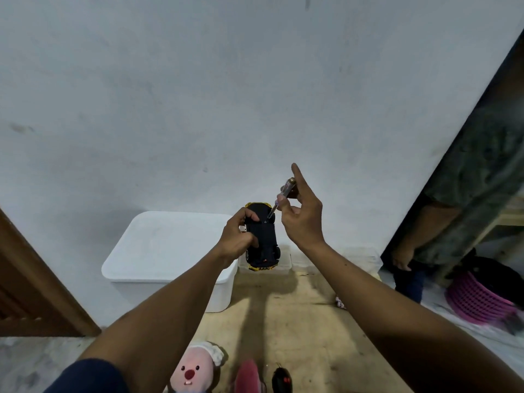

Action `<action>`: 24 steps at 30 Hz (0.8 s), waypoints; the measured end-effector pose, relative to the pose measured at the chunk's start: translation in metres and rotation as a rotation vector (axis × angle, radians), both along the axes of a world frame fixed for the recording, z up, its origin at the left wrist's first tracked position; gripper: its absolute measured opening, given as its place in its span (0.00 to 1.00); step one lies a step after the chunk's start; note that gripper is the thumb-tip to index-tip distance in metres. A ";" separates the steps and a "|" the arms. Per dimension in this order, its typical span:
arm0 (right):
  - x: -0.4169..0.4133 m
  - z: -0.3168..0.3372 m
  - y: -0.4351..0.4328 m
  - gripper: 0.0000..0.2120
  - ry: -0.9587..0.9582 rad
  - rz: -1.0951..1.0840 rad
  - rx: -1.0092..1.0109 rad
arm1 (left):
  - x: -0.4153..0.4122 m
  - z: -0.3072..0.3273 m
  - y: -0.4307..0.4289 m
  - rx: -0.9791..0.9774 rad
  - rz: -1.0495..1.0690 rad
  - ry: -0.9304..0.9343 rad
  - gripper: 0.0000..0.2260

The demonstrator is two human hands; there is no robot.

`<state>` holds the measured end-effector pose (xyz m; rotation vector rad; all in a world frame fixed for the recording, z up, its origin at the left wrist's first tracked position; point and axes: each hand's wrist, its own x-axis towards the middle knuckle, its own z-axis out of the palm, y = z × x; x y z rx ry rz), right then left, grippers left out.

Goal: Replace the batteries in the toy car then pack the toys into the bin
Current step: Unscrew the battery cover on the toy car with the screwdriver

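Note:
My left hand [236, 236] grips a black and yellow toy car [262, 239], held up in the air with its dark underside facing me. My right hand [302, 217] pinches a slim clear-handled screwdriver [280, 201] between thumb and fingers, index finger pointing up. The screwdriver tip touches the car's underside near its far end. A white plastic bin [167, 256] with its lid on stands on the floor to the left, against the wall.
Small clear containers [300, 265] sit by the wall behind the car. A pink plush toy [194, 370], a red toy [246, 375] and a black remote [282, 380] lie at the bottom edge. A pink basket [476, 299] and another person's hand [401, 259] are at right.

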<state>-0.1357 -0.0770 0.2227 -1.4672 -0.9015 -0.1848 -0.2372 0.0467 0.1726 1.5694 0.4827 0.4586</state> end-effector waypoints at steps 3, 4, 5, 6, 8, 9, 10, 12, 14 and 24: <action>0.005 0.001 -0.004 0.30 0.088 -0.043 0.033 | 0.001 -0.003 -0.002 -0.014 -0.013 0.018 0.22; 0.008 0.001 -0.007 0.28 0.120 -0.082 0.044 | 0.002 -0.005 -0.003 -0.023 -0.016 0.028 0.22; 0.012 0.000 -0.010 0.27 0.143 -0.121 0.053 | 0.002 -0.007 -0.005 -0.033 -0.017 0.038 0.22; 0.016 -0.002 -0.015 0.25 0.164 -0.154 0.057 | 0.003 -0.010 -0.007 -0.040 -0.020 0.047 0.21; 0.025 -0.011 -0.026 0.21 0.227 -0.189 0.059 | 0.003 -0.016 -0.013 -0.050 -0.025 0.066 0.21; 0.029 -0.019 -0.033 0.20 0.275 -0.208 0.046 | 0.004 -0.021 -0.016 -0.058 -0.030 0.076 0.21; 0.034 -0.031 -0.040 0.19 0.327 -0.239 0.018 | 0.004 -0.026 -0.019 -0.065 -0.033 0.087 0.21; 0.045 -0.065 -0.058 0.19 0.423 -0.327 -0.086 | 0.006 -0.038 -0.027 -0.078 -0.039 0.110 0.21; 0.052 -0.107 -0.079 0.20 0.467 -0.392 -0.303 | 0.006 -0.048 -0.036 -0.101 -0.045 0.123 0.21; 0.026 -0.271 -0.151 0.21 0.555 -0.290 -1.084 | 0.005 -0.098 -0.059 -0.191 -0.078 0.217 0.23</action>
